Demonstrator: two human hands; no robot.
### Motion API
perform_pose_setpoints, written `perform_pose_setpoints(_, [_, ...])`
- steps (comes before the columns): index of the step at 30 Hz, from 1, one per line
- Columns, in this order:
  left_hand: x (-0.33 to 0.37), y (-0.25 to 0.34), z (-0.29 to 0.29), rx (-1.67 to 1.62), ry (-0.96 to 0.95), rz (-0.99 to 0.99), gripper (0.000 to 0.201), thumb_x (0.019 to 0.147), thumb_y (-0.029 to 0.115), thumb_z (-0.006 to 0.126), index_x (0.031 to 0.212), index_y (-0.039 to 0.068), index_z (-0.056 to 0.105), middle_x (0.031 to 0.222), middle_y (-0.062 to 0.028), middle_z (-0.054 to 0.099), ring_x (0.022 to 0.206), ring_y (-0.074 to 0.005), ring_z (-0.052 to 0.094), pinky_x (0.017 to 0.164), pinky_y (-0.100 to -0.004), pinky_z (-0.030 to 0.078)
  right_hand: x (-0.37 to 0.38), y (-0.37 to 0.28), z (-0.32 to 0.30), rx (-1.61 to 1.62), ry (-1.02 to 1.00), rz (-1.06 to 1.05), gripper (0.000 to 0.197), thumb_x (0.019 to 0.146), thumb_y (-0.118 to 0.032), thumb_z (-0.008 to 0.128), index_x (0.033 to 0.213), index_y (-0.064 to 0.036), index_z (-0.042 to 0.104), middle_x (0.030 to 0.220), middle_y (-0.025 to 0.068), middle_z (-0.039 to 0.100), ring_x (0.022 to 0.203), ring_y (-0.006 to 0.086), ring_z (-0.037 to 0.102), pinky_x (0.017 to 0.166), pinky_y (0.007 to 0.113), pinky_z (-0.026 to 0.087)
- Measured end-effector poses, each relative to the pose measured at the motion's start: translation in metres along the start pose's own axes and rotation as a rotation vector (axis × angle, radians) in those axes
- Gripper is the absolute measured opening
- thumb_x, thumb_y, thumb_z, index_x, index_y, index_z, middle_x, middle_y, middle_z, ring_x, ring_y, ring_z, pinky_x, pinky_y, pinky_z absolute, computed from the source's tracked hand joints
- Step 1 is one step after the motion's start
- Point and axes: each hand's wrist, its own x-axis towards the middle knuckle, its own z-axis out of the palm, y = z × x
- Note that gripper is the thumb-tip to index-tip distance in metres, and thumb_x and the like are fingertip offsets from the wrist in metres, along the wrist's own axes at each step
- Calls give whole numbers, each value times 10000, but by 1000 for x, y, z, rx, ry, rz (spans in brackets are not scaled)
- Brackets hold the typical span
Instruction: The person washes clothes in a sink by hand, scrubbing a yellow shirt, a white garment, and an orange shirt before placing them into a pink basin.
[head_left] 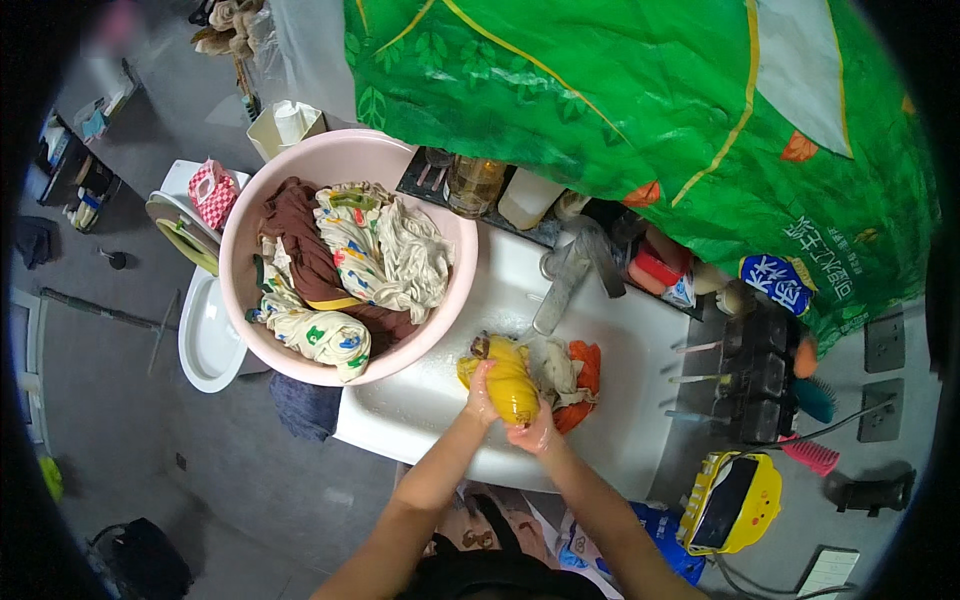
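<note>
A wet yellow garment (509,388), wrung into a thick bundle, is held low over the white sink (630,390). My left hand (483,394) grips its left side, while my right hand (534,430) closes around its lower right end. Just right of the bundle, an off-white cloth (558,368) and an orange garment (586,372) lie bunched together in the sink. Above them reaches the grey tap (566,290), with splashing water near its spout. Parts of my fingers are hidden behind the bundle.
A large pink basin (462,300) of twisted clothes rests over the sink's left end. Bottles (530,197) line the back ledge. A green plastic sheet (600,90) hangs above. Toothbrush holders (757,375) and a yellow cartoon device (735,503) are on the right; a toilet (212,335) stands left.
</note>
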Motion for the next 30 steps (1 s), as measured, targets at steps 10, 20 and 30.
perform_pose_setpoints(10, [21, -3, 1, 526, 535, 360, 322, 715, 165, 547, 978, -12, 487, 863, -101, 529, 766, -210, 538, 693, -324, 465, 1, 10, 11, -1740, 486, -1108, 783, 569, -254, 729, 1188, 30, 343, 1132, 194, 456, 1015, 319, 480, 878, 391, 371])
perform_pose_setpoints(20, [6, 24, 11, 553, 247, -159, 369, 717, 188, 553, 1027, 1, 482, 905, -96, 550, 788, -205, 551, 718, -320, 461, 25, 19, -23, -394, -155, 11, 503, 613, -128, 594, 1084, -30, 451, 989, 98, 532, 913, 208, 518, 765, 321, 419])
perform_pose_setpoints(30, [7, 8, 41, 372, 279, -428, 401, 729, 281, 525, 1008, -5, 501, 860, -136, 559, 734, -221, 566, 652, -343, 493, 38, 6, -49, 175, -844, 187, 825, 669, -732, 369, 1192, -94, 399, 1115, 103, 477, 989, 247, 480, 778, 375, 429])
